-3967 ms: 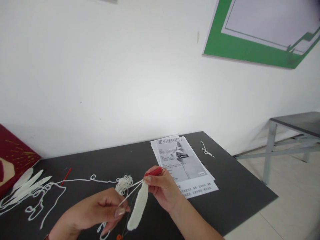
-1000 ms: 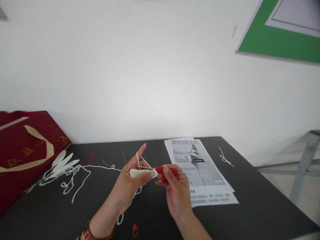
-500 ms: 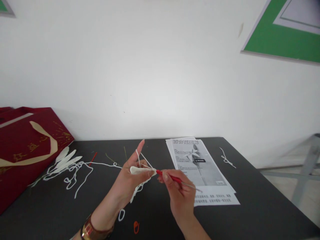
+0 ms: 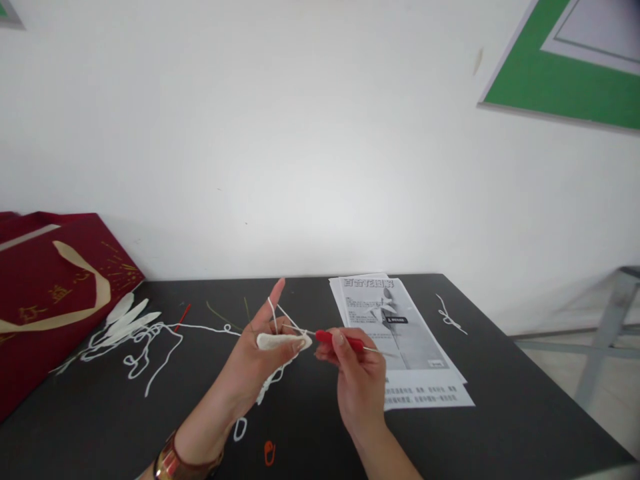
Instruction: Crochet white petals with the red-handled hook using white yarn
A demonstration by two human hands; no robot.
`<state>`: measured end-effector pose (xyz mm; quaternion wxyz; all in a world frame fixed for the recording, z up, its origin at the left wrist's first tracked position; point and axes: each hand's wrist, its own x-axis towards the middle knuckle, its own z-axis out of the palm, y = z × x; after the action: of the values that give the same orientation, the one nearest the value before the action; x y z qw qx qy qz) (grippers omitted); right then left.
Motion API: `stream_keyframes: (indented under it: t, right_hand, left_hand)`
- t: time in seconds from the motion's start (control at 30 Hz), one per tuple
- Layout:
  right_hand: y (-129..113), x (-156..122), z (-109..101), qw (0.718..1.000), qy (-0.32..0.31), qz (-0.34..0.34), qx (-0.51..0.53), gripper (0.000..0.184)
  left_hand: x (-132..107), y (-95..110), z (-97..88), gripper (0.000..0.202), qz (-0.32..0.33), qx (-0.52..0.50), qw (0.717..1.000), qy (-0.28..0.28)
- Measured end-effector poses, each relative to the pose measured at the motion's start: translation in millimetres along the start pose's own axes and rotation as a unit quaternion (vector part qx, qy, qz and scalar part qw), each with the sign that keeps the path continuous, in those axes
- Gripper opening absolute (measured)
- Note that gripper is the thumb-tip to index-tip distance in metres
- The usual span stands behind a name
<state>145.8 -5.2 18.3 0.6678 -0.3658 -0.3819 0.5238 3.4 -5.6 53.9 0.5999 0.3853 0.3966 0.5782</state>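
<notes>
Half a second on: hook (image 4: 325, 337) levelled, bare shaft now visible between its red handle and white piece (image 4: 273, 341); judged mid-stitch. Left hand (image 4: 255, 360) pinches piece, left of papers (image 4: 420, 340), yarn (image 4: 290, 318) over raised finger; right hand (image 4: 359, 373) grips hook at papers' left edge

An indoor room, kind unclear; flat black table (image 4: 310, 437), far edge along a smooth white wall (image 4: 250, 133); green-bordered pale panel (image 4: 565, 90) hanging there.
</notes>
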Motion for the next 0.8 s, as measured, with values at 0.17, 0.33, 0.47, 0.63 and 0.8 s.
stream_keyframes:
  t: [0.17,0.33,0.47,0.63,0.8]
  right_hand:
    - [0,7,6,0.978,0.018,0.148,0.144,0.021]
    - [-4,10,3,0.981,0.012,0.145,0.130,0.023]
    - [-5,9,1,0.989,0.022,0.114,0.086,0.022]
    - [-6,0,-4,0.994,-0.001,-0.045,-0.098,0.011]
    - [-1,-10,-13,0.896,-0.142,-0.315,-0.279,0.044]
  left_hand:
    - [-1,-2,-0.1,0.104,0.027,0.015,0.999,-0.013]
    - [-2,-1,-0.8,0.101,0.045,0.043,0.998,-0.021]
    - [-2,-1,-1.2,0.100,0.048,0.066,0.997,-0.008]
    - [0,-3,0.5,0.103,0.055,0.065,0.996,0.029]
    - [0,-1,1.0,0.105,0.044,0.052,0.997,0.030]
